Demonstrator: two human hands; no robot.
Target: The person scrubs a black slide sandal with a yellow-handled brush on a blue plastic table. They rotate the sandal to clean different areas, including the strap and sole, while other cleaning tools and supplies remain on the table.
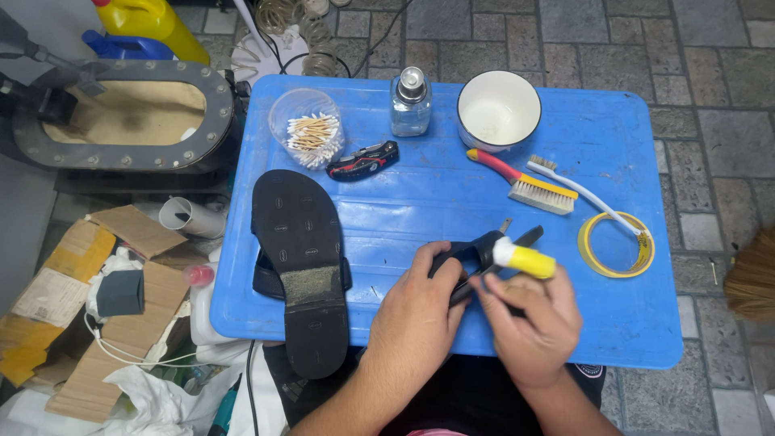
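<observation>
Black-handled scissors [476, 252] are gripped in my left hand [416, 311] over the front of the blue plastic table [436, 194]. My right hand [529, 323] holds a small yellow tube with a white cap [525, 258], its tip lying against the scissors. To the left lies a black sandal [303, 266], sole up, with a rough patch at the heel and its heel end hanging over the table's front edge.
On the table: a cup of cotton swabs [309, 129], a clear bottle [410, 101], a white bowl [498, 111], a folding knife [363, 161], a red-handled brush [525, 184], a toothbrush [577, 190], a yellow tape roll [617, 245]. A machine [121, 113] and cardboard [97, 282] sit at left.
</observation>
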